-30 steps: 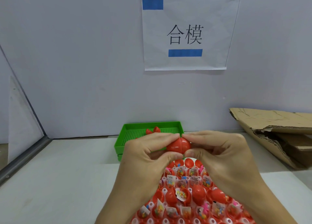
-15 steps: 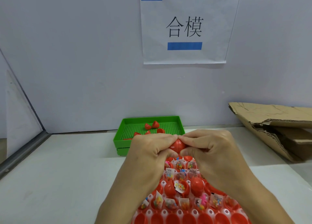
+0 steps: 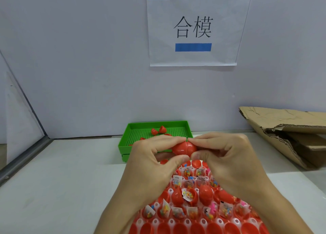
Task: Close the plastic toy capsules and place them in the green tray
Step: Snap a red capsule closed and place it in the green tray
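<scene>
A person's left hand [image 3: 155,165] and right hand [image 3: 227,161] are meeting over the white table [image 3: 61,189], each pinching one end of a red capsule [image 3: 184,147] between thumb and curled fingers. The capsule's two halves are sitting together, a seam running down its middle, and it is being held in the air just in front of the green tray [image 3: 127,138].

Directly beneath the hands, a red holder sheet [image 3: 195,228] is lying on the table, its rows of round cups reaching to the bottom edge of the view. Many cups are holding open red capsule halves with small clear packets [image 3: 189,195] of coloured bits standing in them. Two closed capsules [image 3: 205,194] are resting among them near the right wrist, and the nearest row of cups is showing only red hollows.

Beyond the hands, the green tray is standing against the wall on what is looking like a second tray of the same colour. Its perforated floor is carrying a few red pieces [image 3: 158,130], two near the back plainly visible and others partly hidden behind the fingers.

To the right, flattened cardboard [image 3: 282,128] is lying on the table. On the wall above, a paper sign [image 3: 194,27] with blue tape is hanging.
</scene>
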A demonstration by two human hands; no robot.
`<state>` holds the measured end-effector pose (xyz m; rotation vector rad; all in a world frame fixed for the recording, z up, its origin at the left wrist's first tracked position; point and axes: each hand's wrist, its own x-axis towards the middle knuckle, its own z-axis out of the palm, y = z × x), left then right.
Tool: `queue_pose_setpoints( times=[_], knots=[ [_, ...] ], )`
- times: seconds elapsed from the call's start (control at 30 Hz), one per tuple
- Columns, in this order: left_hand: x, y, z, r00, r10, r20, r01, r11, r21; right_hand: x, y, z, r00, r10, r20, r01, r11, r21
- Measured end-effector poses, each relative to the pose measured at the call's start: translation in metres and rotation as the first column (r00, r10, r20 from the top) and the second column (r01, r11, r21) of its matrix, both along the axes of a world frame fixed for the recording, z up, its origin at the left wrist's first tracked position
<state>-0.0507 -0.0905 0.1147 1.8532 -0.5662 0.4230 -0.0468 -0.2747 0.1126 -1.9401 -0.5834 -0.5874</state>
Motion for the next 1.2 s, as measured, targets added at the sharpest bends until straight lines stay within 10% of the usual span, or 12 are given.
queue_pose_setpoints(
  times=[0.67,0.93,1.2],
  knots=[
    [-0.001,-0.007,0.003,0.978,0.096,0.187,-0.128,0.978,0.166,-0.003,0.011,0.001,0.976,-0.135,0.169,0.171,0.961,-0.216],
    [0.001,-0.015,-0.002,0.95,0.148,0.275,-0.19,0.973,0.133,0.0,0.005,0.001,0.994,-0.082,0.068,0.088,0.992,-0.094],
    [-0.005,-0.018,0.005,0.998,-0.062,0.023,0.065,0.983,-0.174,-0.003,0.004,0.008,0.982,0.171,-0.083,-0.138,0.941,0.308]
  ],
)
